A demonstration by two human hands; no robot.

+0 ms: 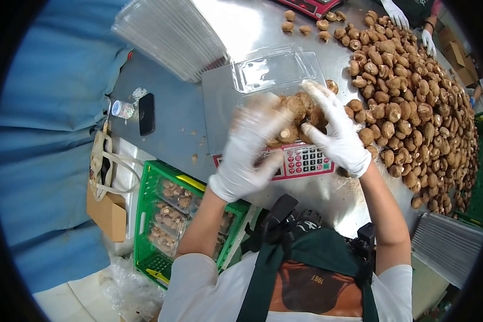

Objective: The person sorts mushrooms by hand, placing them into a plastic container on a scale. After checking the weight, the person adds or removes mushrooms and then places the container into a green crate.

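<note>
Brown mushrooms [297, 109] lie in a clear plastic box whose lid [273, 68] stands open behind them, on a scale [306, 160] with a red-edged keypad. My left hand [252, 145], white-gloved and blurred by motion, is over the left side of the box; its thumb stands apart from the fingers, and I cannot make out anything held in it. At the right side of the box, my gloved right hand [335, 129] has thumb and fingers spread around the mushrooms at that edge. The box's lower part is mostly hidden by hands and mushrooms.
A large mushroom pile [408, 107] covers the right side of the table. Stacked clear boxes [172, 37] stand at the back left, near a phone [146, 114] and a small jar [122, 109]. A green crate [145, 225] holds packed boxes. A co-worker's gloved hands [396, 14] are beyond the pile.
</note>
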